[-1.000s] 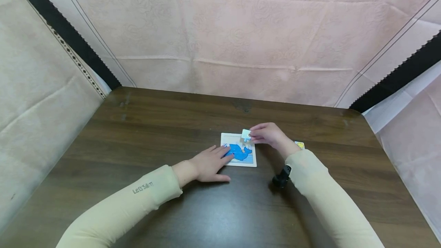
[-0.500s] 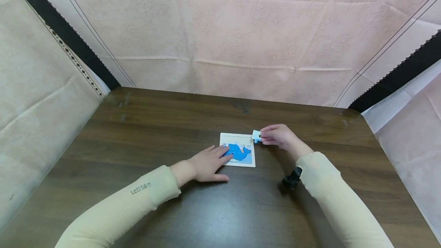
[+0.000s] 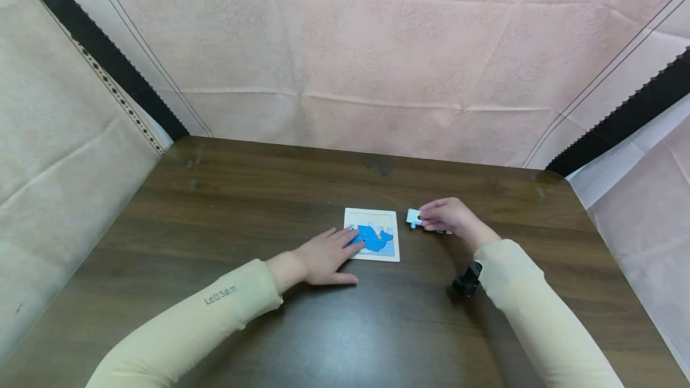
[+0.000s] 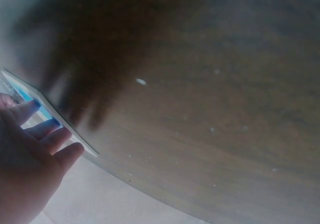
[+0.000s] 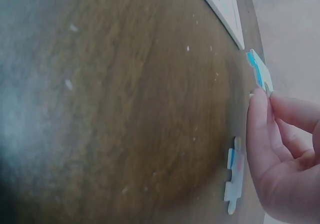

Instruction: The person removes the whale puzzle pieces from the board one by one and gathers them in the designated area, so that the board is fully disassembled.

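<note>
In the head view, a white-framed jigsaw puzzle board lies flat on a dark wood-grain table, just right of and below the frame's centre. It shows a blue whale in its lower part, with a paler strip along the top.

The left hand rests on the board's left side, its fingers straight and slightly spread and its thumb stretched apart below the board. In the left wrist view, those fingertips reach over the board at the left edge.

The right hand pinches a white-and-blue jigsaw piece between thumb and fingertips, near the board's upper right side but apart from it. Whether this piece touches the table is unclear.

A second jigsaw piece lies on the table in the lower right of the right wrist view, knobbed at both ends and beside the hand. In the head view the right hand mostly hides it.

Cream sleeves cover both arms, the left one printed with dark lettering. A black device sits at the right wrist. Pale patterned cloth fills the top of the head view.
</note>
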`<action>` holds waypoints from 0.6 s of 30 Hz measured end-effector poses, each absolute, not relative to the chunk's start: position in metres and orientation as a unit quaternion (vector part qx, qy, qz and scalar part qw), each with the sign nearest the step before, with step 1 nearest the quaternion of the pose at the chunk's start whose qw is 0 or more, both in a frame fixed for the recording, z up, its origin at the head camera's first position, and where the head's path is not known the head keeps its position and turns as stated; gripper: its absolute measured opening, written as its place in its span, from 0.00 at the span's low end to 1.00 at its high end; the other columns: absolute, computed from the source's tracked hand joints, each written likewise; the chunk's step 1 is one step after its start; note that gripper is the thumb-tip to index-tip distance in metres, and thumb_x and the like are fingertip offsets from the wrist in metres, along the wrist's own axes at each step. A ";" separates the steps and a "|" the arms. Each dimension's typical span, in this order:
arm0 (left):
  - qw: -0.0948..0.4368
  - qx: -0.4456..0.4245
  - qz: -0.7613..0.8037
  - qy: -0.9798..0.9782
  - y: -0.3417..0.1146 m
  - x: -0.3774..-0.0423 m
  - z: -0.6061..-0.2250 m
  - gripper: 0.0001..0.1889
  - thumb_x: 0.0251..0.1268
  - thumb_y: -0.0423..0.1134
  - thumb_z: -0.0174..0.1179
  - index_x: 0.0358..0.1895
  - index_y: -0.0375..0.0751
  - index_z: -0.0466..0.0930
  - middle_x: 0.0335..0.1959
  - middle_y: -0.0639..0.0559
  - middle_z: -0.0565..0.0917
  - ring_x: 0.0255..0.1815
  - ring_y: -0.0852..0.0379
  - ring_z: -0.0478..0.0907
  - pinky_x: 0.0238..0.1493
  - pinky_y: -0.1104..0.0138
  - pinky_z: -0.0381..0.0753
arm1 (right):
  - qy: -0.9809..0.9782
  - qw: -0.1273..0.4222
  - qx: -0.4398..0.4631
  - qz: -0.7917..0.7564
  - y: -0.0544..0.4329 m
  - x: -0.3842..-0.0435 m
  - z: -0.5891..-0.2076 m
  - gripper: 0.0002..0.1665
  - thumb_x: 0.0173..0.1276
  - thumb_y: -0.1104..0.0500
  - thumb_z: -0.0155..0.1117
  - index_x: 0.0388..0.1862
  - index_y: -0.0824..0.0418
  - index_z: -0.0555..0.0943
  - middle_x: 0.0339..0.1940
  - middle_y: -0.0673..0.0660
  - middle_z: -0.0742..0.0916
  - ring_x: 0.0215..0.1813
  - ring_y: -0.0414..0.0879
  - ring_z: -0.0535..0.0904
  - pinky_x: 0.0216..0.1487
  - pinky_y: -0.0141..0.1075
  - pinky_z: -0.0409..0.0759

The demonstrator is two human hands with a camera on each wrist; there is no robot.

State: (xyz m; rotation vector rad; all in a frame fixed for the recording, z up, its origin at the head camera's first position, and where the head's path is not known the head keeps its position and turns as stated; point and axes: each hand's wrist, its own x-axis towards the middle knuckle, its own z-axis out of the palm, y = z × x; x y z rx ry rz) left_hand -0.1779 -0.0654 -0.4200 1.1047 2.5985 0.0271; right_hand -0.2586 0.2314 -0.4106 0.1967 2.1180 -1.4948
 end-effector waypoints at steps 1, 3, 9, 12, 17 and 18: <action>0.159 0.386 0.009 0.909 -0.065 -0.178 -0.420 0.39 0.64 0.66 0.45 0.73 0.48 0.54 0.76 0.45 0.51 0.77 0.50 0.47 0.74 0.53 0.50 | 0.786 0.268 0.072 -0.553 0.232 -0.258 -0.411 0.23 0.69 0.64 0.55 0.58 0.77 0.69 0.26 0.49 0.85 0.29 0.37 0.82 0.38 0.30 0.83; 0.159 0.386 0.008 0.909 -0.065 -0.178 -0.421 0.39 0.64 0.66 0.45 0.73 0.48 0.53 0.76 0.46 0.51 0.77 0.50 0.47 0.74 0.53 0.49 | 0.786 0.269 0.070 -0.552 0.233 -0.258 -0.411 0.23 0.69 0.65 0.55 0.58 0.78 0.69 0.25 0.49 0.85 0.28 0.37 0.82 0.37 0.30 0.83; 0.158 0.385 0.008 0.909 -0.065 -0.179 -0.422 0.40 0.64 0.67 0.44 0.73 0.48 0.53 0.76 0.46 0.51 0.77 0.50 0.47 0.74 0.53 0.50 | 0.793 0.271 0.065 -0.541 0.232 -0.258 -0.412 0.21 0.68 0.66 0.55 0.56 0.78 0.70 0.23 0.49 0.85 0.27 0.37 0.82 0.36 0.30 0.83; 0.157 0.385 0.008 0.909 -0.065 -0.178 -0.422 0.40 0.64 0.67 0.45 0.73 0.48 0.54 0.76 0.45 0.52 0.77 0.49 0.48 0.74 0.52 0.50 | 0.796 0.272 0.062 -0.537 0.231 -0.259 -0.412 0.20 0.68 0.67 0.55 0.55 0.79 0.71 0.23 0.49 0.85 0.27 0.37 0.81 0.34 0.30 0.83; 0.159 0.383 0.010 0.910 -0.065 -0.178 -0.421 0.39 0.64 0.67 0.45 0.73 0.48 0.54 0.76 0.45 0.52 0.77 0.49 0.48 0.74 0.52 0.50 | 0.799 0.270 0.067 -0.533 0.229 -0.260 -0.415 0.20 0.67 0.68 0.55 0.55 0.80 0.70 0.22 0.50 0.84 0.25 0.36 0.81 0.33 0.30 0.83; 0.159 0.383 0.009 0.910 -0.065 -0.178 -0.421 0.39 0.64 0.66 0.45 0.73 0.48 0.54 0.76 0.45 0.52 0.77 0.49 0.48 0.74 0.52 0.50 | 0.799 0.270 0.069 -0.532 0.229 -0.260 -0.415 0.20 0.67 0.69 0.55 0.55 0.80 0.71 0.22 0.50 0.84 0.25 0.36 0.81 0.32 0.30 0.83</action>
